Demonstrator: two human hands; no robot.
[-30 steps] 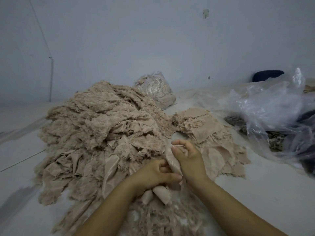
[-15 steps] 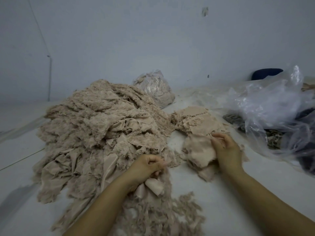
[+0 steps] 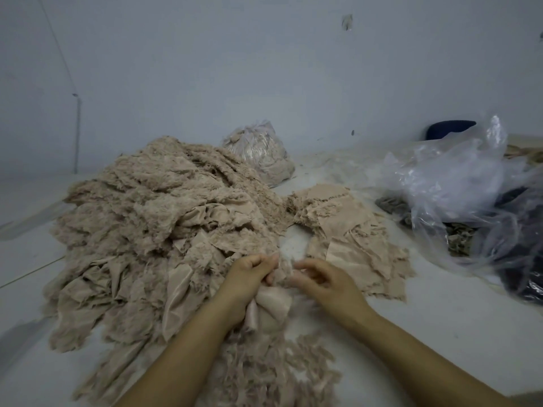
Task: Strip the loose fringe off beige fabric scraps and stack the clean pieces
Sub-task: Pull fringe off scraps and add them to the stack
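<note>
A big heap of fringed beige scraps (image 3: 152, 230) covers the floor at left and centre. My left hand (image 3: 249, 277) grips a bunched beige scrap (image 3: 271, 304) whose smooth folds hang below the fist. My right hand (image 3: 323, 277) sits just right of it, fingers curled and blurred, at the scrap's fringed top edge; whether it pinches the fringe is unclear. A flat stack of cleaner beige pieces (image 3: 349, 230) lies to the right of both hands. Loose torn fringe (image 3: 270, 374) is scattered on the floor below my wrists.
A clear bag stuffed with beige material (image 3: 261, 151) stands behind the heap by the wall. Crumpled clear plastic bags (image 3: 458, 189) with dark fabric fill the right side. A dark blue object (image 3: 449, 129) shows behind them.
My right hand left a piece on the stack at right and came back to the scrap in my left hand. My left hand stayed put, holding its scrap.
</note>
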